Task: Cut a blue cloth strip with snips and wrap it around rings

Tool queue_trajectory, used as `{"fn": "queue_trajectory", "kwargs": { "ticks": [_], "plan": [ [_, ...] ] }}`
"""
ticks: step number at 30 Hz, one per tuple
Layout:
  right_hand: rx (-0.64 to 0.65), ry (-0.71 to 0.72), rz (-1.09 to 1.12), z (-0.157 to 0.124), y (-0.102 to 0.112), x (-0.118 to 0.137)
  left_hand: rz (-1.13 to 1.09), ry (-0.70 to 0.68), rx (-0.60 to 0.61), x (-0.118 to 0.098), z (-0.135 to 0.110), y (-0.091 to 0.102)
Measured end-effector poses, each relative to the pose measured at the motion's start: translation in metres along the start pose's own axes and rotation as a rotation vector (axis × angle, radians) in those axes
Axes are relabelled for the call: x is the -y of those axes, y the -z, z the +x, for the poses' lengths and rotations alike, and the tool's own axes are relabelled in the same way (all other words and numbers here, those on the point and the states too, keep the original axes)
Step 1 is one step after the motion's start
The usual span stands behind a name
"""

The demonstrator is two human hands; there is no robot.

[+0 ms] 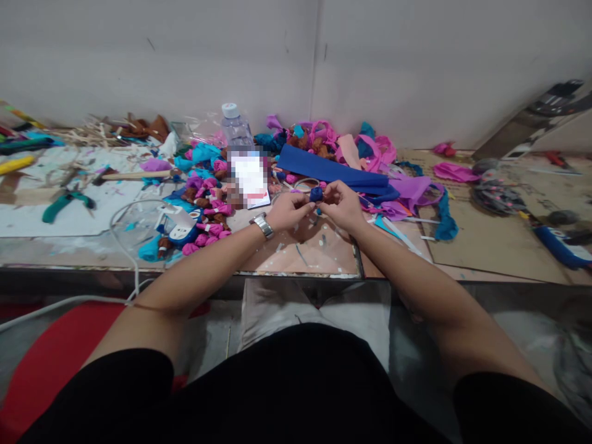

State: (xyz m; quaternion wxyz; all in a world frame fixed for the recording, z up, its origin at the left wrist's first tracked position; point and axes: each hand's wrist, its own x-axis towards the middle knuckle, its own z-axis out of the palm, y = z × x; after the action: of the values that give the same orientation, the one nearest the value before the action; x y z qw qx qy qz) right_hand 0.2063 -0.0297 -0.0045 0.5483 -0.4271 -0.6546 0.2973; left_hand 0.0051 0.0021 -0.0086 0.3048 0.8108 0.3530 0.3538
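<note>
Between my two hands is a small dark blue bundle of crumpled paper or cloth [316, 194], pinched at its sides over the front of the table. My left hand [291, 211], with a metal watch [262, 226] at its wrist, has its fingertips closed on the bundle's left and lower side. My right hand [342, 206] grips it from the right, thumb and fingers together. Just behind lies a long folded blue strip [333, 171]. To the left a lit phone [250, 179] leans among several small pink, brown and blue bundles [210, 216].
A capped clear bottle [235, 126] stands near the wall. At left lie a hammer [134, 176], green-handled pliers [67, 203] and a white cable [135, 265] over the table edge. Purple strips [411, 188] and cardboard [481, 234] are on the right.
</note>
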Motion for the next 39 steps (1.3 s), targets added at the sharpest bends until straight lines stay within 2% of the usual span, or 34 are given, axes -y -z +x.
{"fn": "queue_trajectory", "kwargs": {
  "ticks": [6, 12, 14, 17, 21, 27, 39],
  "plan": [
    [-0.024, -0.025, -0.042, -0.001, 0.0, 0.002, 0.016, 0.004, -0.002, 0.0, 0.0, 0.002],
    [-0.053, -0.239, 0.113, 0.003, -0.002, -0.006, 0.073, -0.005, 0.01, 0.002, 0.001, 0.002],
    [-0.051, -0.265, 0.113, 0.004, -0.003, -0.008, 0.06, -0.007, 0.027, 0.003, 0.001, 0.0],
    [-0.058, -0.196, 0.03, 0.002, -0.003, -0.005, -0.019, 0.045, 0.057, 0.005, 0.001, -0.003],
    [-0.092, -0.016, -0.17, -0.002, -0.001, 0.003, -0.324, 0.211, 0.132, 0.009, 0.002, -0.008],
    [-0.097, 0.258, -0.38, -0.003, 0.001, 0.002, -0.486, 0.309, 0.062, 0.016, 0.003, -0.016],
    [-0.092, 0.325, -0.396, -0.004, -0.001, 0.003, -0.673, 0.382, 0.069, 0.016, 0.005, -0.019]
  ]
}}
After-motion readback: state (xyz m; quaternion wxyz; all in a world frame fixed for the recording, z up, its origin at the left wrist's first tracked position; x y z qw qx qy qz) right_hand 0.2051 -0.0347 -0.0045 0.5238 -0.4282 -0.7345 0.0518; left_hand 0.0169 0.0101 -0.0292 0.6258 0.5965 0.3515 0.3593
